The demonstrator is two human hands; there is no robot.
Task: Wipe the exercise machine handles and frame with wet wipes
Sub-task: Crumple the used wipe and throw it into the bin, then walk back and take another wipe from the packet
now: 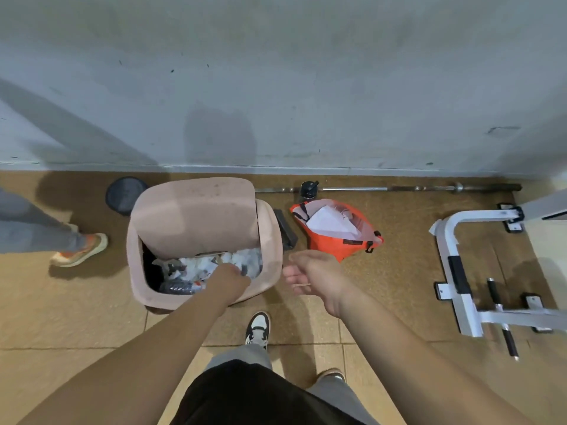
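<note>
I stand over a pink trash bin (270, 240) whose swing lid is tipped back. Crumpled white wipes and other rubbish (196, 266) fill it. My left hand (228, 282) reaches over the bin's near rim, fingers curled down into the rubbish; what it holds is hidden. To the right of the bin my right hand (313, 279) hovers with relaxed fingers and holds nothing. The white frame of the exercise machine (448, 256), with black handles (498, 305), stands on the floor at the right.
An orange bag (334, 243) with white paper inside lies just beyond my right hand. A barbell (399, 188) and a dark bottle (308, 190) lie along the wall. A round black weight plate (124, 194) sits left of the bin. Another person's leg and shoe (79, 248) stand at the left.
</note>
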